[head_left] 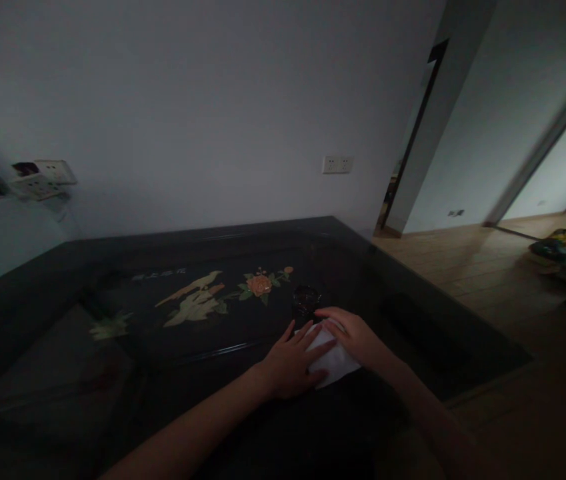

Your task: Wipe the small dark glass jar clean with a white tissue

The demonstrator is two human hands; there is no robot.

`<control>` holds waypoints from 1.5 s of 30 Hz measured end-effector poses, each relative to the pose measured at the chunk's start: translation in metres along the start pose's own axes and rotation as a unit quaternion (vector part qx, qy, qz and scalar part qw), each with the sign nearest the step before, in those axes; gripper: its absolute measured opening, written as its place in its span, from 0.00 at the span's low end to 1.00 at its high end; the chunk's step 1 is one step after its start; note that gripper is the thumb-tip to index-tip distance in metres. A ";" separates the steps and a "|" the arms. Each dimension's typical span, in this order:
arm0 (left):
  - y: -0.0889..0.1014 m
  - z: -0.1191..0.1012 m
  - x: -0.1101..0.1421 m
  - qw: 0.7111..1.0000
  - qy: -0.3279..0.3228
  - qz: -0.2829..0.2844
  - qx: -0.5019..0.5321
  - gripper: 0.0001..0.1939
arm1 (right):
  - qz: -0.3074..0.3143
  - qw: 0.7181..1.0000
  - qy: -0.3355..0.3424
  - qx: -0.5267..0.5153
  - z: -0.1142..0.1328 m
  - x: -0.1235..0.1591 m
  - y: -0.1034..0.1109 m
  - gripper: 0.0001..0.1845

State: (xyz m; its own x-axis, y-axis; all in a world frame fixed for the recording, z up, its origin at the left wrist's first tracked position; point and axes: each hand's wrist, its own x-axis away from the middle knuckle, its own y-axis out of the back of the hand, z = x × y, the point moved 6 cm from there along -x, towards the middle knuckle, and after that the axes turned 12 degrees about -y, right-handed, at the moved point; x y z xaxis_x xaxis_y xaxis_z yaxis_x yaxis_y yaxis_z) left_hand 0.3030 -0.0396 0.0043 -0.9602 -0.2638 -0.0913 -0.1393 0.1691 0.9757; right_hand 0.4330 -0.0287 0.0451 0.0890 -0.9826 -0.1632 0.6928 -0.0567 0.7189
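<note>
A small white cloth or sheet of paper (333, 365) lies on the dark, glossy tabletop (243, 400) near its front; which material it is I cannot tell. My left hand (293, 363) rests flat on its left part, fingers spread and pointing to the upper right. At the far edge of the white piece, my right hand (353, 333) has its thumb and fingers closed around the border, partly hiding it. Just beyond the right fingertips stands a clear, round glass-like object (307, 299), dim and hard to make out against the black surface.
Inlaid in the tabletop are a pale bird design (193, 303) and an orange flower (259, 285). A grey wall with a double socket (337, 165) rises behind. To the left are more sockets (55, 172). Bags (565, 250) lie on the wooden floor (443, 260) at right.
</note>
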 end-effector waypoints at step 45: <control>0.031 0.038 0.119 0.806 0.239 -0.349 0.414 0.19 | 0.218 0.914 -0.059 -0.337 0.104 0.003 -0.132 0.32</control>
State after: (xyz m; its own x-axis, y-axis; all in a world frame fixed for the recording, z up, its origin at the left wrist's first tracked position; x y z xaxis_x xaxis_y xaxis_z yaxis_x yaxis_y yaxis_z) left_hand 0.1753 -0.0301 0.0157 -0.4015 -0.8719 -0.2803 -0.9095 0.3436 0.2340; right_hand 0.2674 -0.0429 0.0202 0.4125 -0.8998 0.1421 0.8966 0.4286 0.1113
